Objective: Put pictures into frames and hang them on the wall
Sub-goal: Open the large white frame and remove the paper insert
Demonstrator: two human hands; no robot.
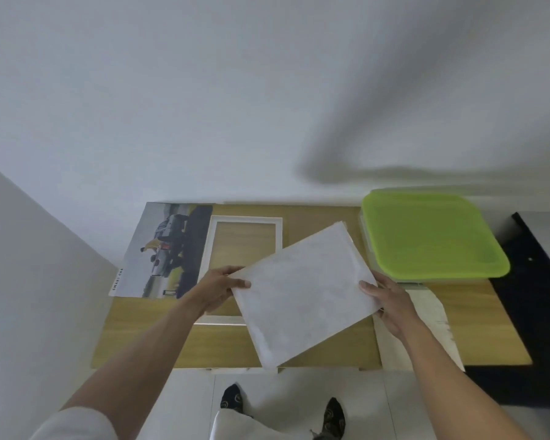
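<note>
even soft daylight, no glare; big blurry shadow across wall (378, 128); wide-angle bend at edges, whole frame slightly soft

A single head-worn wide-angle view looks steeply down from above the person, facing the white wall (204, 90) ahead. The wooden table (331, 350) lies close beneath, pushed against that wall and filling the middle of the view. Both forearms reach in from the bottom edge (the feet show below on the floor (188, 404)). Straight edges bow toward the borders.
</note>
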